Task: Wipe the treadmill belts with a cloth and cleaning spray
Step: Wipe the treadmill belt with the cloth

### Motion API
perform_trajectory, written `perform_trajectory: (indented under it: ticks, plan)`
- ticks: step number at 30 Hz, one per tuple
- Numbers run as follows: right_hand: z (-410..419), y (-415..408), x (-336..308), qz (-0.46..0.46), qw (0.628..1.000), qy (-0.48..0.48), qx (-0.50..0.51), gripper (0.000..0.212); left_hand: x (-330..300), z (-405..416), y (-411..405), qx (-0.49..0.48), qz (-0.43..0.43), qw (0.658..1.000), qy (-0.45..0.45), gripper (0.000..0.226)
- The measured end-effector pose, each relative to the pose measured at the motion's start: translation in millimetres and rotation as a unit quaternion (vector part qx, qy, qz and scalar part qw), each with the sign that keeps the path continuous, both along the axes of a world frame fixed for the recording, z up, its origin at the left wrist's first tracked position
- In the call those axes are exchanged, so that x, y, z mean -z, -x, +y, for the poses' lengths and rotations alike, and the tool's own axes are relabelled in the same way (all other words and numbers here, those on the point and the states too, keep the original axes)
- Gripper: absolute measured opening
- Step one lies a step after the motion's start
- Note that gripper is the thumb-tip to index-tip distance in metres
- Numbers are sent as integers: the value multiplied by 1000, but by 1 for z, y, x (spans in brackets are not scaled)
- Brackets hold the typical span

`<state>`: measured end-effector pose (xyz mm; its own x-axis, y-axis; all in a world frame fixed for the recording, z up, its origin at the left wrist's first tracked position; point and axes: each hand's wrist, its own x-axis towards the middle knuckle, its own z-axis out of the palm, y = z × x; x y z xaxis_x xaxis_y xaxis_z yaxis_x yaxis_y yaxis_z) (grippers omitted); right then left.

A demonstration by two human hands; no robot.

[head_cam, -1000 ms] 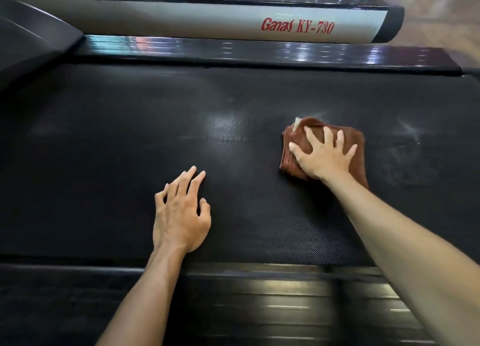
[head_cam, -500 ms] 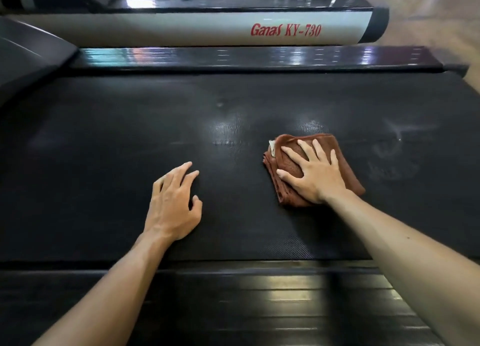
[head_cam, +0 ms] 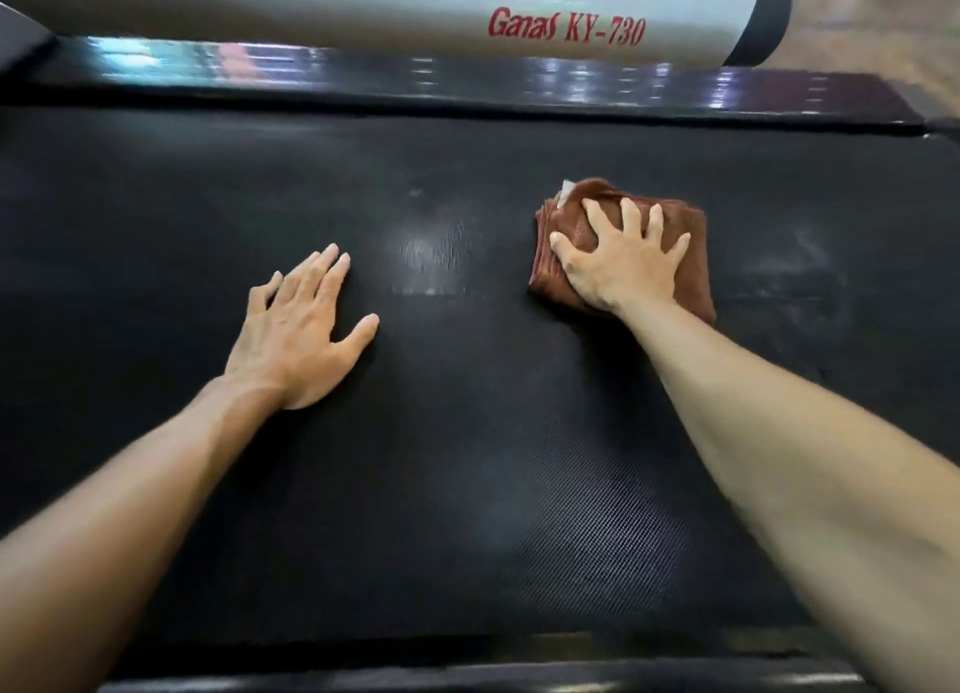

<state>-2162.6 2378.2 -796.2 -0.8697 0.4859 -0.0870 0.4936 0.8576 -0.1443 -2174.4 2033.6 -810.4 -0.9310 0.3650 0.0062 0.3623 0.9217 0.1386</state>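
- Wiping is the step we judge to be in hand: our right hand [head_cam: 621,263] presses the folded brown cloth [head_cam: 685,235] flat on the black treadmill belt [head_cam: 467,484], fingers spread wide over it, not curled round it.
- Our left hand [head_cam: 298,328] rests flat on the belt, fingers straight, holding nothing, well apart from the cloth.
- Next, we think, the cloth needs sliding toward the dull smears [head_cam: 789,261] at its right, under even pressure.
- No spray bottle is in view.

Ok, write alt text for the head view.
A right hand presses a folded brown cloth flat on a black treadmill belt, while the left hand rests open on the belt beside it. Red lettering behind reads "Ganas KY-730".
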Motion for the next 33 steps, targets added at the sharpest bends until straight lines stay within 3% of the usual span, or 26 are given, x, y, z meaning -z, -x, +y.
perform_trajectory:
  ticks: [4, 8, 11, 15, 18, 21, 24, 28, 30, 33]
  plan:
    - [-15, 21, -4, -14, 994, 5, -105, 76, -4, 2, 1, -4, 2, 1000, -7, 76]
    - [-24, -25, -2, 9, 978, 0, -210, 72, -5, 2, 0, -13, 3, 1000, -19, 75]
    - [-10, -35, 3, 8, 991, -8, -136, 79, -1, 2, 2, -6, 9, 1000, -19, 76]
    - [-7, 23, -4, -6, 1000, 13, -16, 83, 1, 1, 5, -12, 7, 1000, -23, 76]
    - [-30, 38, -5, -1, 993, 0, -118, 79, 0, -1, 8, -15, -3, 1000, -21, 81]
    - [-41, 3, -3, -3, 976, -2, -218, 75, 0, 0, 5, -12, -3, 1000, -23, 84]
    - [-22, -20, -2, -29, 986, -11, -164, 80, -2, 2, 2, -16, 6, 1000, -24, 80]
    - [-8, 27, -8, -47, 998, -5, -48, 81, 0, 1, 4, -17, 7, 1000, -16, 84]
    - [-20, 53, -5, -35, 998, -12, -48, 81, -1, 1, 4, -15, 5, 1000, -15, 83]
    - [-52, 52, -3, -16, 991, -17, -133, 84, -4, 4, 2, -12, 4, 1000, -17, 82]
